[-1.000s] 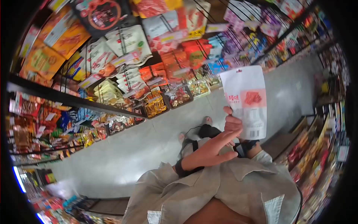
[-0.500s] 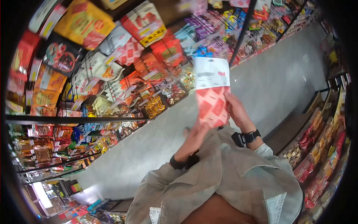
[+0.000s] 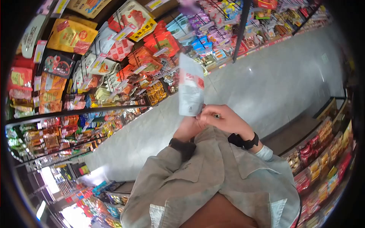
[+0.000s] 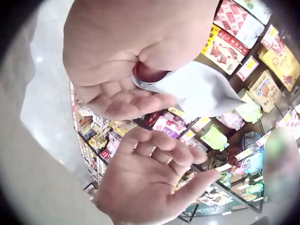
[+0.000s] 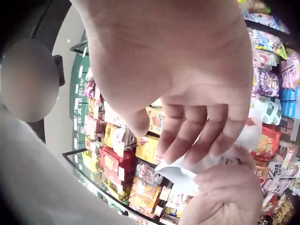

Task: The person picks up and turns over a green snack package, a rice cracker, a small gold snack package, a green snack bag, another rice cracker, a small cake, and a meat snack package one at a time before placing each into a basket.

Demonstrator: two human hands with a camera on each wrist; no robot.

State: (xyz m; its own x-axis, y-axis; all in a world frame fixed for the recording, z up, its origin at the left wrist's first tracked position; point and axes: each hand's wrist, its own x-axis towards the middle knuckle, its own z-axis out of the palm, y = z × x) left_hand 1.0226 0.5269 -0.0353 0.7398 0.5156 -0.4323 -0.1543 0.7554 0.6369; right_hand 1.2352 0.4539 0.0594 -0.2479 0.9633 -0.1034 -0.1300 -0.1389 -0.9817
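Note:
A white pouch with a pink-red panel (image 3: pixel 191 91) stands upright in the head view, its lower end at the left hand (image 3: pixel 186 129). In the left wrist view, the left hand (image 4: pixel 136 51) grips the pouch (image 4: pixel 201 89) between thumb and curled fingers. The right hand (image 3: pixel 224 117) is close beside the pouch's lower end. Its palm faces the left wrist camera, and the right hand (image 4: pixel 150 180) has loosely bent fingers with nothing between them. In the right wrist view, the right hand's fingertips (image 5: pixel 187 152) lie over the pouch's edge (image 5: pixel 180 178); contact is unclear.
Racks of hanging snack packets (image 3: pixel 152 57) run along the left and top. A black rack post (image 3: pixel 242 32) rises beyond the pouch. Low shelves of packets (image 3: pixel 315 167) stand at the right, across the grey aisle floor (image 3: pixel 262 83).
The pouch has turned from its pink patterned face to its white printed face and shifted left. The right hand has left the pouch's side and come down beside the left hand.

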